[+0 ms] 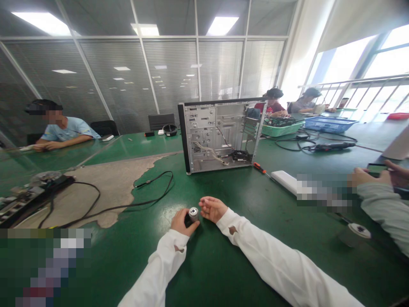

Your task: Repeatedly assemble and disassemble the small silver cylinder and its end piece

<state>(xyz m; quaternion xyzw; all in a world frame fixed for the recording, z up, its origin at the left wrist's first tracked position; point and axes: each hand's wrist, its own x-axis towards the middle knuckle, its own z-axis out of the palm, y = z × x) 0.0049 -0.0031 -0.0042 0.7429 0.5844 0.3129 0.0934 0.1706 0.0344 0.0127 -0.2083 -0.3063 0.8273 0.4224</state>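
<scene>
My left hand is wrapped round a small silvery metal cylinder with dark holes in its top, upright on the green table. Just to the right of it is my right hand, its fingers curled and pinched together. Whatever may be between those fingertips is too small to make out. Beyond both hands stands an opened computer case, its side panel off, with loose cables and a black fan inside.
A screwdriver and a white bar-shaped thing lie right of the case. A second cylinder stands near a neighbour's sleeve. Black cable crosses the table at left. Green basket and blue basket sit behind; other people sit around.
</scene>
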